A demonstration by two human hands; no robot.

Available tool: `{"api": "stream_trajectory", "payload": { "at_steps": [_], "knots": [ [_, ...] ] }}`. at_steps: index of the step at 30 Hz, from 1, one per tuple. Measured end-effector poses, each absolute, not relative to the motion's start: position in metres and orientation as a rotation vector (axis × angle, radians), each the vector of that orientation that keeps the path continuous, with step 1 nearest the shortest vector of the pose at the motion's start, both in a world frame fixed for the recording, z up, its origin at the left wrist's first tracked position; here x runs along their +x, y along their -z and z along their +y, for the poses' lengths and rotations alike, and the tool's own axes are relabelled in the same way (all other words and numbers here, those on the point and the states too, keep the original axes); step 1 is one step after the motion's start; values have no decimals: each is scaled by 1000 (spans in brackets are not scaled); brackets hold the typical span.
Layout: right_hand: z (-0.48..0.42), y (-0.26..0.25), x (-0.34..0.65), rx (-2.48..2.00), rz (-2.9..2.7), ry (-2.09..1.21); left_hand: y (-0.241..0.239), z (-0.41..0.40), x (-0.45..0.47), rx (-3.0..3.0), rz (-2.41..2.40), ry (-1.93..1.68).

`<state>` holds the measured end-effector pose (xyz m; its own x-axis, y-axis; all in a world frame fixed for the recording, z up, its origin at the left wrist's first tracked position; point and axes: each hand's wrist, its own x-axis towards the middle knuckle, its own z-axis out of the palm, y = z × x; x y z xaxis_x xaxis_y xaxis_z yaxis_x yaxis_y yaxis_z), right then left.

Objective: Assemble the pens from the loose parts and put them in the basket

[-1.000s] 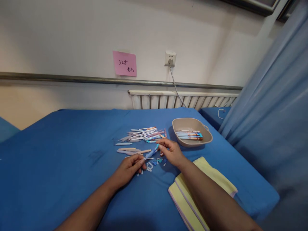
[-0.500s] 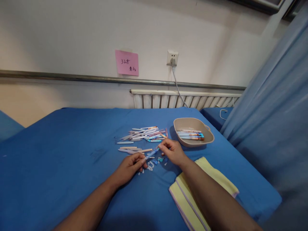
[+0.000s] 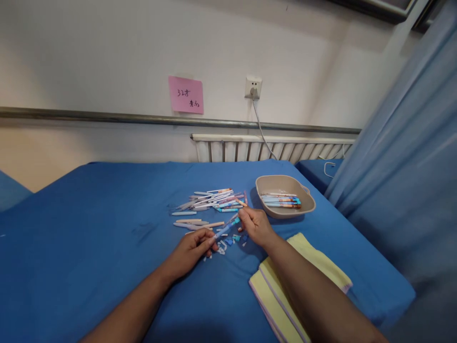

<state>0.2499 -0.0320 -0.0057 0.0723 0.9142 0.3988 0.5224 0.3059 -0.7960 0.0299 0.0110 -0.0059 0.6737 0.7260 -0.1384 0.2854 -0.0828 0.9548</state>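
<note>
My left hand (image 3: 191,250) pinches the lower end of a blue-and-white pen (image 3: 225,228) held slantwise just above the blue sheet. My right hand (image 3: 255,225) is closed around the pen's upper end, fingers curled at its tip. Under the pen lie small loose pen parts (image 3: 228,242), white and blue. Behind the hands a pile of pens (image 3: 210,202) is spread on the sheet. A beige bowl (image 3: 285,186) to the right holds a few pens.
A folded yellow cloth (image 3: 307,267) lies under my right forearm. A blue curtain (image 3: 403,157) hangs at the right. The wall behind carries a pink note (image 3: 185,94), a socket with a cable (image 3: 253,87) and a radiator (image 3: 271,148).
The right hand's fingers have shifted slightly at the pen's upper tip; the pen stays held between both hands. The view wobbled a little.
</note>
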Motion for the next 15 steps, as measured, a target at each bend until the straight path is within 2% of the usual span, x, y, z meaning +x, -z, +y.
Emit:
{"api": "stream_trajectory", "payload": {
  "at_steps": [11,15],
  "knots": [
    [-19,18,249,-1398,-1356,-639,-1,9,31,1673,880,-499],
    [-11,24,247,-1478,-1400,-572,-9,11,35,1666,890,-557]
  ]
}}
